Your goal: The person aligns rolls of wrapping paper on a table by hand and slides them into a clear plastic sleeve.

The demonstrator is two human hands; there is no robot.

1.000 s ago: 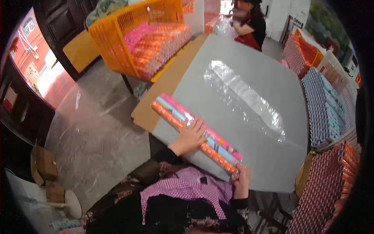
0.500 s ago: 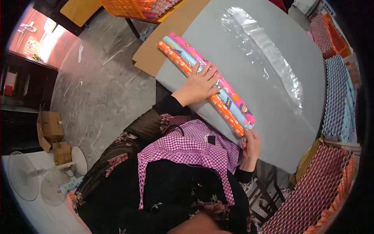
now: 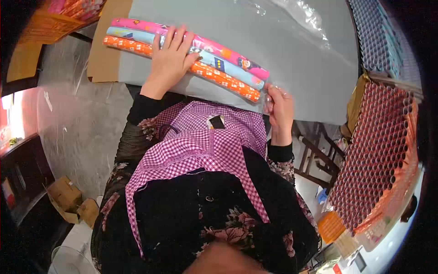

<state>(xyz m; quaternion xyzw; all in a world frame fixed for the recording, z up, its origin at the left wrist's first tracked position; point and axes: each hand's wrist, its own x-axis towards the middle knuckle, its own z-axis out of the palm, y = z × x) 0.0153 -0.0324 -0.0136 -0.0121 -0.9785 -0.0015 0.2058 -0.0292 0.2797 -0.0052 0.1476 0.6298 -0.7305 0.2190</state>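
Observation:
Three patterned rolls, which look like wrapping paper, lie side by side on the grey table [image 3: 315, 82]: a pink roll [image 3: 219, 51], a light blue roll [image 3: 235, 69] and an orange roll [image 3: 223, 81]. Transparent plastic film appears to cover them. My left hand [image 3: 169, 59] rests flat across the rolls, fingers spread and pointing away from me. At the right end of the rolls, my right hand [image 3: 280, 106] pinches the loose end of the plastic sleeve [image 3: 267, 101]. Its fingertips partly hide the film.
More transparent film [image 3: 310, 18] lies at the table's far right. Brown cardboard [image 3: 101, 59] covers the left edge. Large stacks of rolls [image 3: 372, 155] stand on the right, with a dark wooden stool [image 3: 319, 157] beside them. An orange crate [image 3: 54, 23] sits at upper left.
The view has turned, so the rolls now lie closer to level and further left. Both hands keep their places, the left on the rolls, the right at their end.

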